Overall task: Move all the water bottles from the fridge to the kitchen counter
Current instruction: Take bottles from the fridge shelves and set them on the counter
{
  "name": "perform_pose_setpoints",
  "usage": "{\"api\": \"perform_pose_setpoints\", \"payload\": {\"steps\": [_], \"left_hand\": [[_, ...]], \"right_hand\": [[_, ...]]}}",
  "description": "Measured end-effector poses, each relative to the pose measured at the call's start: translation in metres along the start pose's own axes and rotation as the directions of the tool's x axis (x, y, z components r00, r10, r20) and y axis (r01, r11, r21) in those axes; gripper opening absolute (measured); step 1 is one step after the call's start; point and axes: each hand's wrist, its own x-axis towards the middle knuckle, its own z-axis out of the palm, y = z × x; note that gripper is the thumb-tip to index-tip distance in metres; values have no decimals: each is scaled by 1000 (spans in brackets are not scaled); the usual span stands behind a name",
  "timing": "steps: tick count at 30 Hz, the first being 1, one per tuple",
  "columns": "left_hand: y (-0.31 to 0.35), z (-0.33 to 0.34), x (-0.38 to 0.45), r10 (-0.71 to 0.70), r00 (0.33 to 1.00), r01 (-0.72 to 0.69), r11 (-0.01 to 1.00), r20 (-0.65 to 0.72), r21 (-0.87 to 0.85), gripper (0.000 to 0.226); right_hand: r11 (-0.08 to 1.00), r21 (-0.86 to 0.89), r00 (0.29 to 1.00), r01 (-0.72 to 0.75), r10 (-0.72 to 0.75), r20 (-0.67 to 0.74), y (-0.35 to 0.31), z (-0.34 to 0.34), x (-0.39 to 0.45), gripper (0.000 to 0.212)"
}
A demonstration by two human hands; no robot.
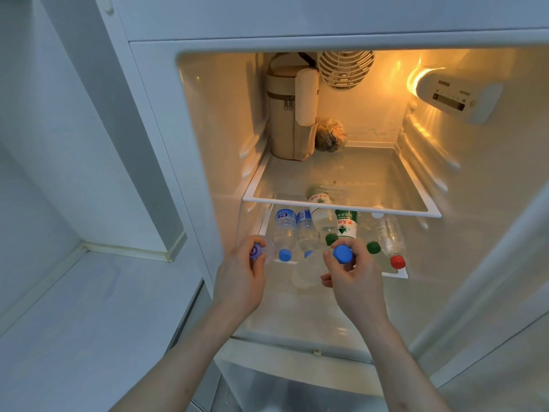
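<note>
Head view: both hands grip bottles at shelf edge.

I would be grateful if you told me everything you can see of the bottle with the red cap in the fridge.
The red-capped bottle is clear plastic with a ribbed body and no label visible. It lies on its side on the lower shelf, rightmost in the row, cap toward the door and base tucked under the glass shelf above. It looks full or nearly full of clear liquid and is capped. Neither hand touches it; a green-capped bottle lies close on its left, contact unclear.
</note>
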Motion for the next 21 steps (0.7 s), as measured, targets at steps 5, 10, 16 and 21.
{"api": "perform_pose_setpoints", "payload": {"steps": [5,10,16,21], "left_hand": [[0,-8,-5,-7,999,6,1000,43,26,19],[-6,-13,-9,-33,993,33,999,116,5,18],[-17,-20,-19,-89,974,90,996,211,1,14],[-20,-35,-25,-94,975,91,996,204,26,13]], "right_hand": [[1000,-11,1000,-23,23,2,8,-1,-1,17],[997,-52,999,-51,50,-5,10,-5,2,11],[994,-83,998,-64,65,1,11,-8,-1,13],[995,-87,999,-47,47,-2,5,-6,-8,12]]}}
